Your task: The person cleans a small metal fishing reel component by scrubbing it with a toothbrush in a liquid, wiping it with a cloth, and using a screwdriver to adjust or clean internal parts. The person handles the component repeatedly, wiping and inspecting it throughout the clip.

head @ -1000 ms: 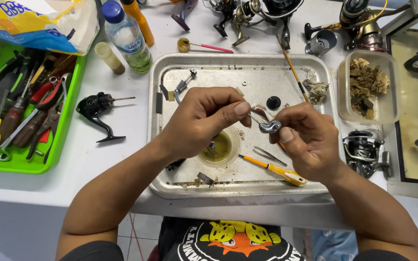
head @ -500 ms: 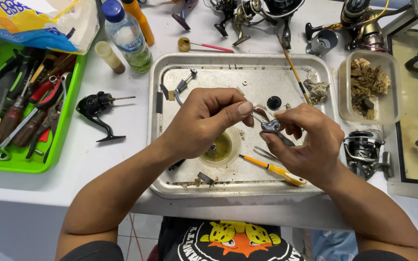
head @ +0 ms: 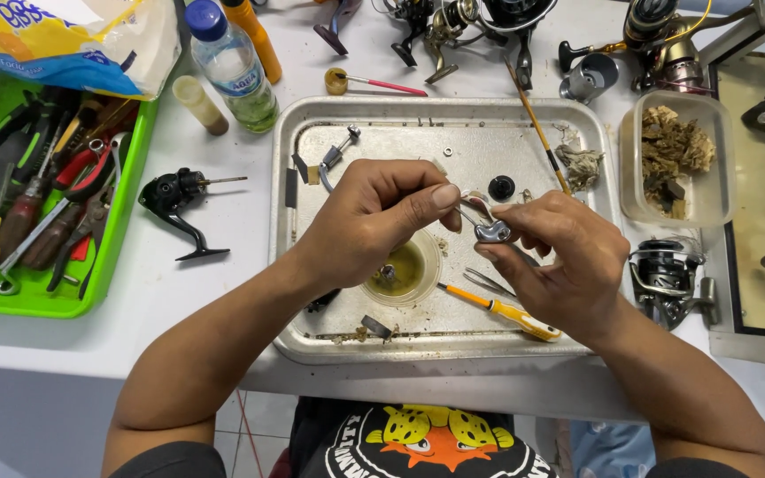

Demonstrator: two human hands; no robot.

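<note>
- Both hands meet above a metal tray point(head: 312, 133): the left hand point(head: 365, 226) pinches a thin metal tool point(head: 469, 215) between thumb and forefinger, its tip touching one small grey metal part point(head: 492, 233).
- The right hand point(head: 560, 261) grips that part in curled fingertips.
- In the tray: one small cup of yellowish liquid point(head: 403, 271), one yellow-handled screwdriver point(head: 502, 311), one pair of tweezers point(head: 489, 282).
- Beyond: one black reel body point(head: 174, 199), one water bottle point(head: 232, 66), a green tool tray point(head: 55, 301).

The part point(head: 491, 232) is smooth shiny metal, the tray point(head: 418, 115) dull scratched metal, the bottle point(head: 234, 69) clear glossy plastic, the bin point(head: 99, 257) glossy green plastic.
</note>
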